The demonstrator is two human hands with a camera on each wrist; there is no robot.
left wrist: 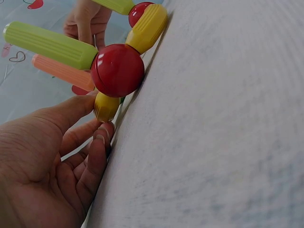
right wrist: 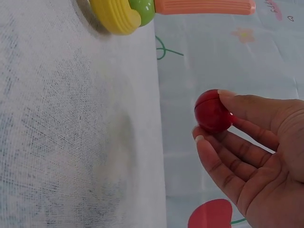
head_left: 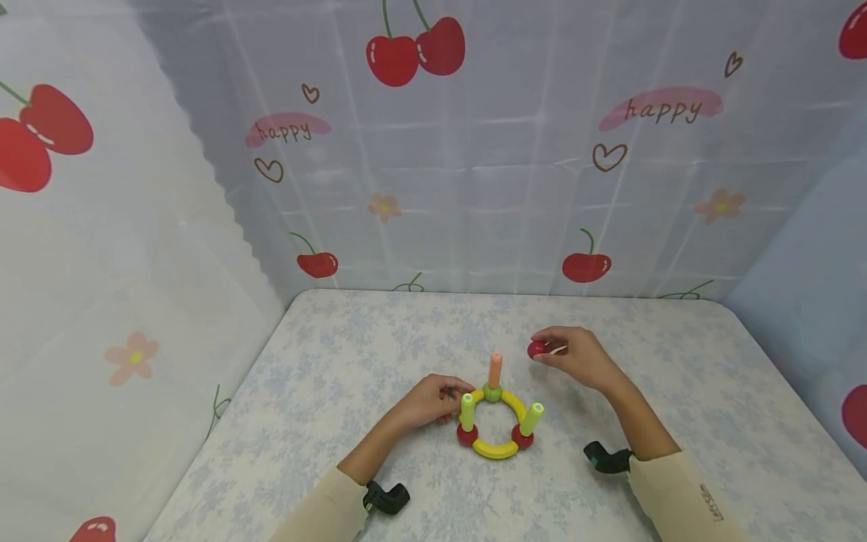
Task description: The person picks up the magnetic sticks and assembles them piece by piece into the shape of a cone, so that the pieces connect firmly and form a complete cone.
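Note:
On the table lies a toy ring of curved yellow pieces [head_left: 495,450], joined by two red balls [head_left: 467,436] and a green ball [head_left: 492,394]. Two lime green sticks [head_left: 533,418] rise from the red balls, and an orange stick [head_left: 496,370] from the green one. My left hand [head_left: 428,399] pinches a yellow curved piece [left wrist: 107,106] on the ring's left side, between thumb and fingers. Behind and right of the ring, my right hand [head_left: 579,357] holds a loose red ball [right wrist: 213,112] at its fingertips, raised above the table and apart from the ring.
A pale blue-patterned cloth covers the table [head_left: 379,324]. Behind it hangs a curtain [head_left: 474,165] printed with cherries, hearts and flowers; another printed sheet [head_left: 183,271] hangs at the left. Each wrist bears a black camera mount [head_left: 387,498].

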